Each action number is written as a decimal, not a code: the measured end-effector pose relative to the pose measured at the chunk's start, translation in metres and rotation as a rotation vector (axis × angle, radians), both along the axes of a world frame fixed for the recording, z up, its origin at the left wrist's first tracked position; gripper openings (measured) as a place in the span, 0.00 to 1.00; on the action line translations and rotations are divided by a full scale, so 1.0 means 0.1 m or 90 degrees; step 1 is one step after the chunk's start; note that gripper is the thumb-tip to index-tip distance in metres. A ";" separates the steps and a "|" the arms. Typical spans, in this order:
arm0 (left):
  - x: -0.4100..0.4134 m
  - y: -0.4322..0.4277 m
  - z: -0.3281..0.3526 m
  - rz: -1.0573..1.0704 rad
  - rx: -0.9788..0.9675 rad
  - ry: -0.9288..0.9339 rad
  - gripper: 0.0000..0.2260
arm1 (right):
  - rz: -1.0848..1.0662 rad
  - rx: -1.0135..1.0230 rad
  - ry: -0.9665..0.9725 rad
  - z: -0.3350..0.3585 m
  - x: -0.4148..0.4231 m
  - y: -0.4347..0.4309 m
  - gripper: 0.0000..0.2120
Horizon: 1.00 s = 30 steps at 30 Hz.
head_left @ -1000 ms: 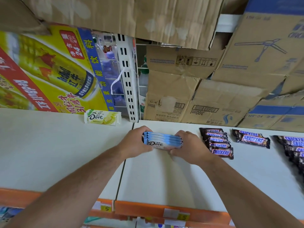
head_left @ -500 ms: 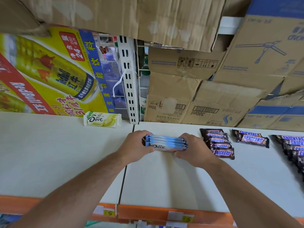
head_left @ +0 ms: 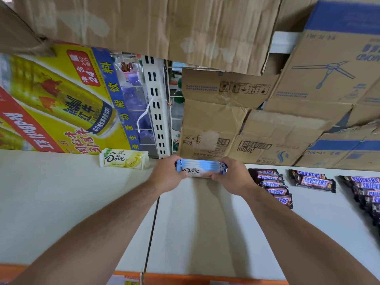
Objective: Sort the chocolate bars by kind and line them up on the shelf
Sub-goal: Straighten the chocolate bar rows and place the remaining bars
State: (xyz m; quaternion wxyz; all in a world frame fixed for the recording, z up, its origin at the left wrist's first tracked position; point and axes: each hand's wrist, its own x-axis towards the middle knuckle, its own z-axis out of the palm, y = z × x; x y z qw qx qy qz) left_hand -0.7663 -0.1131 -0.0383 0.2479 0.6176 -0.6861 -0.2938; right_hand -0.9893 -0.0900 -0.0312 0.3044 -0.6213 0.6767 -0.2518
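Four blue Dove bars (head_left: 202,170) gripped endwise by left hand (head_left: 166,177) and right hand (head_left: 234,179), fingers curled round ends, one yellow Dove (head_left: 124,159), five Snickers (head_left: 273,187), Snickers pair (head_left: 312,181), stack now nearer cartons (head_left: 213,124).

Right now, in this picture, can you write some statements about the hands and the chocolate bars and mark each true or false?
1. Both the left hand and the right hand grip the stack of blue Dove bars. True.
2. The yellow Dove bar lies right of the Snickers bars. False: it lies left of both hands.
3. The Snickers bars lie right of the right hand. True.
4. The right hand holds a Snickers bar. False: it grips the blue Dove bars.
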 end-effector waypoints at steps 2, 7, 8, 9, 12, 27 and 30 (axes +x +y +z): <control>-0.01 -0.03 -0.05 0.001 0.010 -0.010 0.15 | 0.012 0.014 0.018 -0.06 -0.02 -0.05 0.13; -0.01 -0.06 -0.08 0.035 -0.006 0.014 0.14 | 0.005 -0.007 0.016 -0.10 -0.03 -0.12 0.10; -0.01 -0.07 -0.07 0.038 -0.007 0.012 0.13 | 0.005 -0.006 0.019 -0.11 -0.03 -0.13 0.09; -0.01 -0.07 -0.07 0.037 -0.003 0.010 0.13 | 0.002 -0.003 0.021 -0.11 -0.02 -0.15 0.08; 0.00 -0.07 -0.07 0.027 0.014 0.019 0.13 | -0.024 -0.001 -0.016 -0.09 -0.02 -0.14 0.12; -0.04 0.10 -0.08 0.133 -0.113 -0.060 0.15 | -0.100 -0.017 0.170 -0.13 0.01 -0.04 0.17; -0.13 0.32 -0.03 0.006 -0.242 -0.193 0.14 | -0.100 -0.100 0.280 -0.11 0.05 0.19 0.19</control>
